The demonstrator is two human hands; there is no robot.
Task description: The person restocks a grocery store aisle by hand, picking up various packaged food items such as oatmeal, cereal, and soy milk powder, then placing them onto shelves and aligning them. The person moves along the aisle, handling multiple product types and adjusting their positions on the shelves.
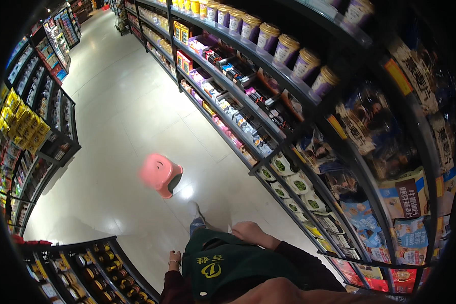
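My right hand (249, 232) hangs in front of my hip with its fingers curled in, and nothing shows in it. On the other side my left hand (174, 257), with a band at the wrist, hangs low beside the dark green apron (228, 268). Its fingers look bent, but the palm is hidden. Ahead of my feet a pink plastic step stool (160, 173) stands on the pale tiled floor (110, 190). Neither hand touches it. One shoe (193, 208) is planted just short of the stool.
Tall black shelving (250, 167) runs along my right, bearing purple canisters with gold lids (266, 38) and bagged foods (404, 193). A low rack of jars (98, 271) stands close on the left. Farther off, yellow packets (22, 123) fill a shelf end beside the aisle.
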